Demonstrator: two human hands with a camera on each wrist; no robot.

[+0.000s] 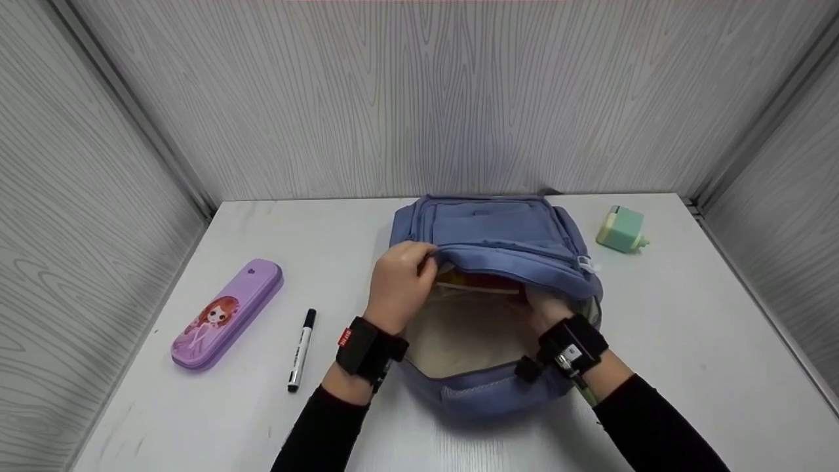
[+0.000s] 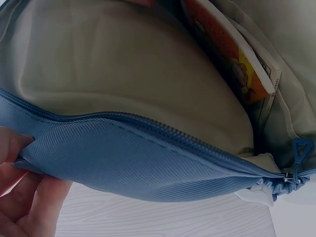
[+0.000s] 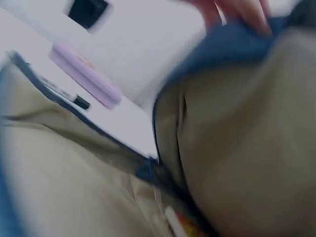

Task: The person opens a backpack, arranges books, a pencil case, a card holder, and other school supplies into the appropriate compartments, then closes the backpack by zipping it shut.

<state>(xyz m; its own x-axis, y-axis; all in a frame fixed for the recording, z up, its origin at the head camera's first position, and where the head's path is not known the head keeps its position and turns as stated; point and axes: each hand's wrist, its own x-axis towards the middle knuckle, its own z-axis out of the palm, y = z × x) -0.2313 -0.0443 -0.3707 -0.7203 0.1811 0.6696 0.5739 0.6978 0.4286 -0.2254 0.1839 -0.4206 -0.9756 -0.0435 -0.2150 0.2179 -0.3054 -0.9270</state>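
A blue backpack (image 1: 485, 223) lies unzipped on the white table, its beige lining (image 1: 459, 334) showing. My left hand (image 1: 398, 282) pinches the edge of the raised front panel; the left wrist view shows its fingers (image 2: 47, 197) on the blue fabric below the zipper (image 2: 148, 123). Inside the bag, my right hand (image 1: 547, 308) reaches under that panel, its fingertips hidden. Close to it is a red and yellow book (image 2: 234, 57) with white page edges, beside another thin book (image 2: 269, 94). Whether the right hand holds anything is not visible.
Left of the backpack lie a black-capped white marker (image 1: 301, 351) and a purple pencil case (image 1: 227, 313) with a cartoon girl on it. A green and yellow bottle-shaped item (image 1: 621, 229) is at the back right. Wood-grain panels (image 1: 419, 98) enclose the table's back and sides.
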